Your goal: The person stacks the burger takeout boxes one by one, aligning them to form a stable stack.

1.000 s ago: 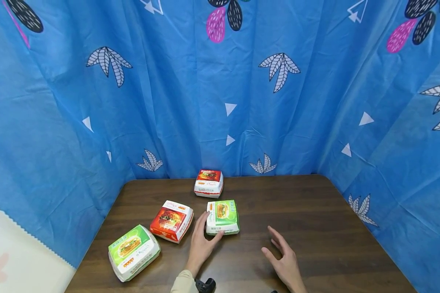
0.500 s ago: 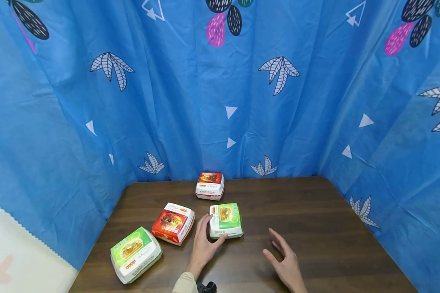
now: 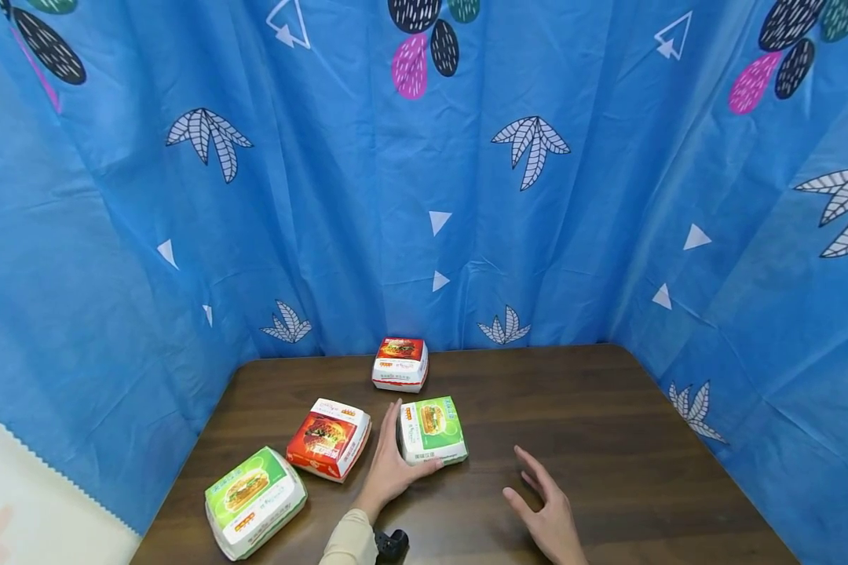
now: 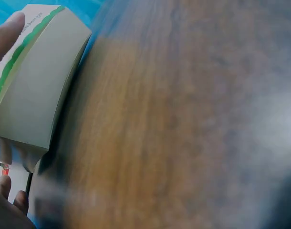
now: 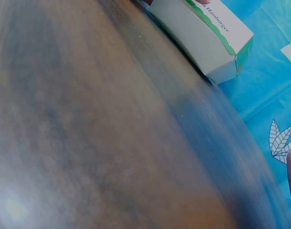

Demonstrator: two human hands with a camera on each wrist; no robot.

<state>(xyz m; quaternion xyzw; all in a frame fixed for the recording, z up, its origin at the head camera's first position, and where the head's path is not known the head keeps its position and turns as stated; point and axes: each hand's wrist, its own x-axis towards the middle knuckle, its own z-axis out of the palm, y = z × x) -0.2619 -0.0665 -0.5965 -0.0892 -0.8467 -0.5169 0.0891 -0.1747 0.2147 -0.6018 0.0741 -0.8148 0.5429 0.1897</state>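
Note:
A green-and-white hamburger box lies flat on the table near the middle. My left hand is at its near-left corner, fingers extended along the left side and thumb across the near side. In the left wrist view the thumb overlaps the box's printed top edge; the other fingers show below, partly cut off. To the right, my right hand hovers apart from the box, fingers loosely spread, holding nothing. The right wrist view shows the same box at the top, with a bit of the right hand at the edge.
A red-and-white hamburger box sits just left of my left hand. Beyond it to the left is another green box. A smaller-looking red box stands at the back edge. Blue patterned curtain surrounds the wooden table.
The green box by my left hand has turned slightly, and the left fingers lie further along its side. My right hand stays nearly still. The head view has shifted a little.

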